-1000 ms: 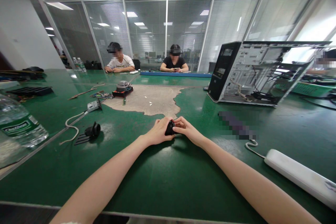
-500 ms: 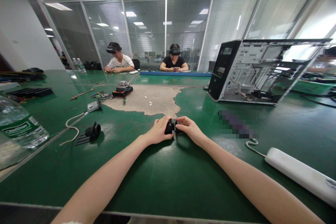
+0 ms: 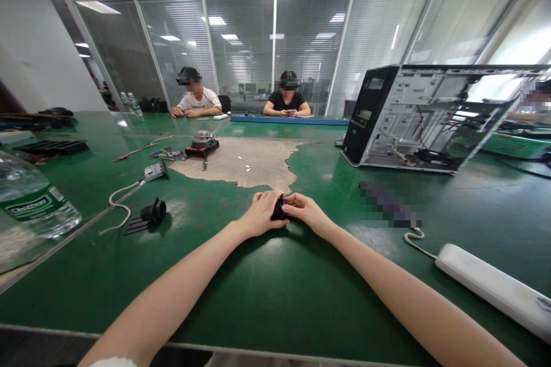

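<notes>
Just in front of the torn tan patch, my left hand [image 3: 263, 215] is closed around a small black part [image 3: 278, 210], whose kind I cannot make out. From the other side, my right hand [image 3: 305, 209] has its fingertips pinched against the part's right end. What lies between those fingertips is mostly hidden. Both hands are low over the green table [image 3: 275, 298]. Off to the left lies a black plastic piece [image 3: 150, 215] with a round end and several flat prongs.
An open computer case [image 3: 374, 117] stands at the right, behind a white power strip [image 3: 486, 287]. A water bottle [image 3: 34, 200] is at the left edge. A black and red part [image 3: 203, 144] lies on the tan patch [image 3: 258, 160]. Two people sit across the table.
My right hand has moved slightly left, toward my left hand. The dark piece at its fingertips has closed up against the black part, and the gap between them is gone.
</notes>
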The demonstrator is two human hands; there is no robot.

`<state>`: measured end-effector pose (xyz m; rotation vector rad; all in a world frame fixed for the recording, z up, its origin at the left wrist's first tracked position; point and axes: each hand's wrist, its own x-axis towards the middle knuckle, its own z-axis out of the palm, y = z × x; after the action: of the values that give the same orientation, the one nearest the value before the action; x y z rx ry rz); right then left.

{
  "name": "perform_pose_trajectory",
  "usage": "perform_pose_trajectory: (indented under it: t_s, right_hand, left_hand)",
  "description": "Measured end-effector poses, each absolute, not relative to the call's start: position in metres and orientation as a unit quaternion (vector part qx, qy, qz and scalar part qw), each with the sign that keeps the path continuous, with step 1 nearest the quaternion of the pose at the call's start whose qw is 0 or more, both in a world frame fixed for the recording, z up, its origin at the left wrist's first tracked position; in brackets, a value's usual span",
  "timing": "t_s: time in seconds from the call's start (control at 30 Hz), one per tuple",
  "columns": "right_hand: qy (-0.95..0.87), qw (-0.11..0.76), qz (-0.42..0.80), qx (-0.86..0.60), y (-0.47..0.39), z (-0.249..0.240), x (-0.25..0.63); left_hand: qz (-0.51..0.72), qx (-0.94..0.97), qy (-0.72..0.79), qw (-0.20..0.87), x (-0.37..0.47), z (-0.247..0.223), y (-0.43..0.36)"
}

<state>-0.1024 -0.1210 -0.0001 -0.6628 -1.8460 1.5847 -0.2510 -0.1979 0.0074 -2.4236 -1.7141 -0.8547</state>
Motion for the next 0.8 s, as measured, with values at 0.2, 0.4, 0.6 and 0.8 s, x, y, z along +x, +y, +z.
perform_pose_trajectory:
  t_s: [0.2,0.4,0.6,0.8]
  right_hand:
    - [-0.702,0.31,0.593,-0.244,-0.1222,-0.0015,-0.1022]
    - [-0.69,0.311,0.6,-0.26,-0.1177,-0.0058,-0.1011]
    - [-0.683,0.319,0.594,-0.28,-0.119,-0.0058,-0.103]
    - [-0.696,0.322,0.581,-0.273,-0.122,-0.005,-0.1026]
  left_hand:
    - [-0.312,-0.753,-0.578,0.023,-0.251,-0.0005,-0.1974]
    - [-0.391,-0.686,-0.61,-0.065,-0.2496,-0.0006,-0.1965]
    - [-0.366,-0.715,-0.583,-0.12,-0.2508,-0.0007,-0.1963]
    - [-0.341,-0.711,-0.6,-0.133,-0.252,0.0001,-0.1954]
